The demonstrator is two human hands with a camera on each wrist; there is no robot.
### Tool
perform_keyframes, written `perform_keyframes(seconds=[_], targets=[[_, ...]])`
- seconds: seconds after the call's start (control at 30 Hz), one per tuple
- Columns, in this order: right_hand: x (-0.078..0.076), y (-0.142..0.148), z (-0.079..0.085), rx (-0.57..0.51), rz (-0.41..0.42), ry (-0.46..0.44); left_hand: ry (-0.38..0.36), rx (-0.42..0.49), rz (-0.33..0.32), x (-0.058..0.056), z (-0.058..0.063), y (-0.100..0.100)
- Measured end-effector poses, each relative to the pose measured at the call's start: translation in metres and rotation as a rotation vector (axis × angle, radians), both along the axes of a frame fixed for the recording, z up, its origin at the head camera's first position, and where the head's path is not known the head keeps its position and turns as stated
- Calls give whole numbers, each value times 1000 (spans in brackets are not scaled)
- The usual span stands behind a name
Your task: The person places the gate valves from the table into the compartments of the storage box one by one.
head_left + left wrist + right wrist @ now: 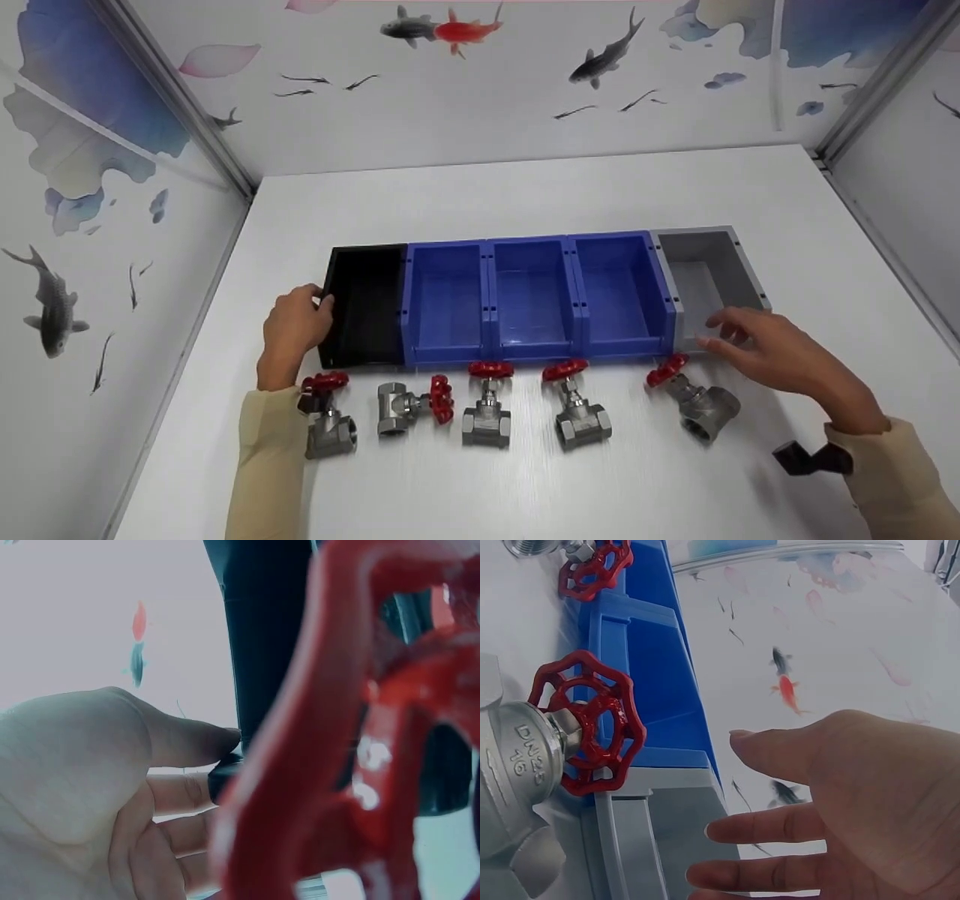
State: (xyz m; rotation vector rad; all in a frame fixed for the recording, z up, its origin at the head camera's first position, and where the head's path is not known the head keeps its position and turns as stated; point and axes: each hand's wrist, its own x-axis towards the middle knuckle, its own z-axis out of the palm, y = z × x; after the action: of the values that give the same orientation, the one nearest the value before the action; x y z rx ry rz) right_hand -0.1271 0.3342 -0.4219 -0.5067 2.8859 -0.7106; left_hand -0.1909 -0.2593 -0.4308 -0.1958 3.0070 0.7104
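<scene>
In the head view my left hand [294,321] holds the left wall of a black bin [366,358], thumb at the rim and fingers along the outside. The left wrist view shows the thumb against the black edge [262,637]; the index fingertip is hidden behind it. My right hand [780,349] hovers over the front of a grey bin [739,255], holding nothing, fingers loosely spread. Metal valves with red handwheels lie in front of the bins: one [330,435] by my left wrist, another [709,412] near the grey bin. A blurred red handwheel [300,765] fills much of the left wrist view.
Three blue bins [446,352] stand in a row between the black and grey ones. More valves [394,409], [487,424], [583,426] lie before them on the white table [525,495]. Walls with painted fish [517,105] enclose the back and sides.
</scene>
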Motion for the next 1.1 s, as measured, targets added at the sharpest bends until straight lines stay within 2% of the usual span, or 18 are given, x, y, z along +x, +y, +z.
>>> perform_keyframes(seconds=[0.6, 0.93, 1.1], targets=[[17, -3, -9, -28, 47, -61, -34, -10, 18, 1, 2, -2], [19, -5, -14, -3, 54, -258, -50, -26, 16, -1, 1, -2], [18, -5, -19, -27, 102, -299, -55, -27, 19, -1, 0, -1]])
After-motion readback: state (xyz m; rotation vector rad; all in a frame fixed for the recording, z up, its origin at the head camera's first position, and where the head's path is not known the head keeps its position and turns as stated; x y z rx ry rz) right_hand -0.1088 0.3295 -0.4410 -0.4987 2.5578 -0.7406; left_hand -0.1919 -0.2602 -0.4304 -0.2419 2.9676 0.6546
